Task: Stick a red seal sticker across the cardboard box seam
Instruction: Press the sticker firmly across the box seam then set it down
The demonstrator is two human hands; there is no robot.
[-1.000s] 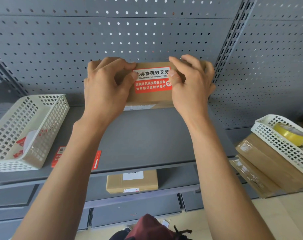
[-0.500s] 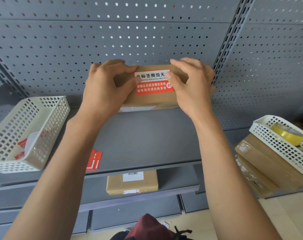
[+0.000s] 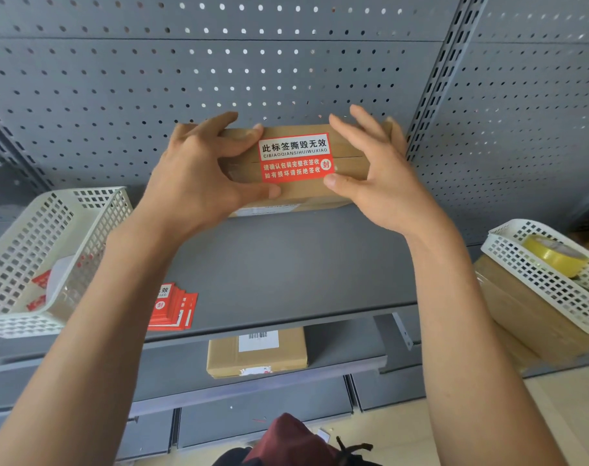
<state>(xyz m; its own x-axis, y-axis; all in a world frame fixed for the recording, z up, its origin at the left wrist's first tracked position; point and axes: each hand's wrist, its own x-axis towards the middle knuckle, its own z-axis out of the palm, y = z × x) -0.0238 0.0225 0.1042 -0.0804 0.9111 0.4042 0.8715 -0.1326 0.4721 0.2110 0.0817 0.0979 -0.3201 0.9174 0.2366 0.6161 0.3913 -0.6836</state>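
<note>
While the box stands on edge at the far side of the shelf: here is the picture.
Box: cardboard box [image 3: 286,193] on the grey shelf [image 3: 286,264], backed against the pegboard [image 3: 219,79].
Sticker: red seal sticker [image 3: 295,157] lies right across the seam [image 3: 348,157].
Left grip: left hand [image 3: 199,176] clasps the box's left end, thumb underneath.
Right grip: right hand [image 3: 380,183] spread wide, thumb tip at the sticker's lower right corner.
Advice: rub outward from the seam, press every corner flat, I'd say.
Surroundings: spare stickers [image 3: 172,311] near left, white basket [image 3: 47,257] farther left.
</note>
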